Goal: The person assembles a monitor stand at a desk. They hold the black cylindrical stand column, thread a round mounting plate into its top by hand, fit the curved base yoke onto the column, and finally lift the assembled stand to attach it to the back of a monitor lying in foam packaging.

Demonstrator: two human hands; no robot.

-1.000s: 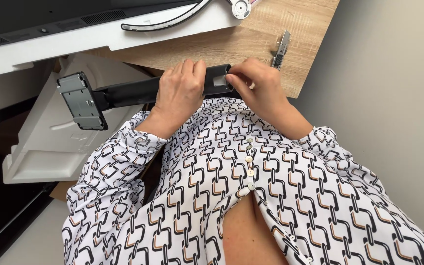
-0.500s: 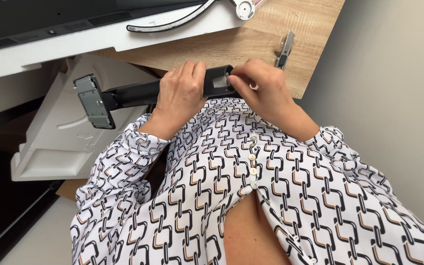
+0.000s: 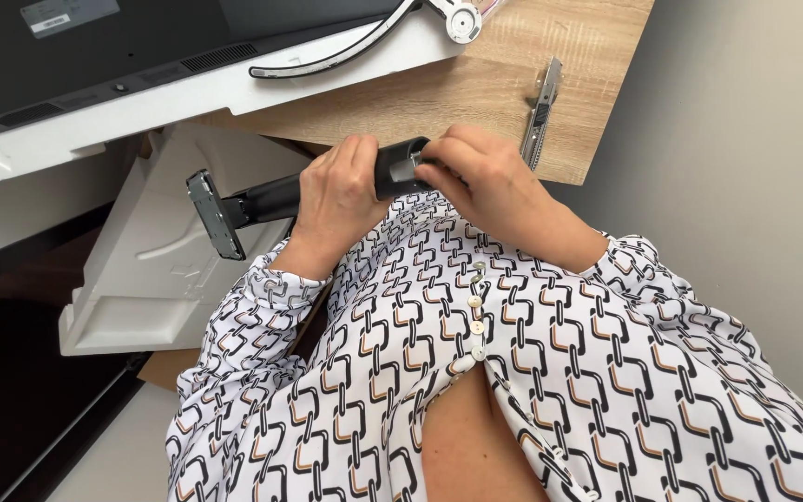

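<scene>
Nearest the body, a black stand arm (image 3: 327, 191) is held level, just above the patterned blouse (image 3: 476, 372). Left hand (image 3: 336, 200) is wrapped closed round its middle; right hand (image 3: 476, 181) is closed over the right end. Long axis runs left–right, the mounting plate (image 3: 211, 216) out past the left hand. Beyond, a utility knife (image 3: 541, 107) lies on the tabletop (image 3: 476, 88); farther left, a monitor (image 3: 95, 46) in white foam (image 3: 160, 279).

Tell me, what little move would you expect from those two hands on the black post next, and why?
Probably a small twist by the right hand at the end of the black post. Its fingertips pinch that end, while the left hand wraps the shaft as if to steady it. The square mounting plate at the far end hangs free over the white foam packing, so nothing blocks turning.
</scene>
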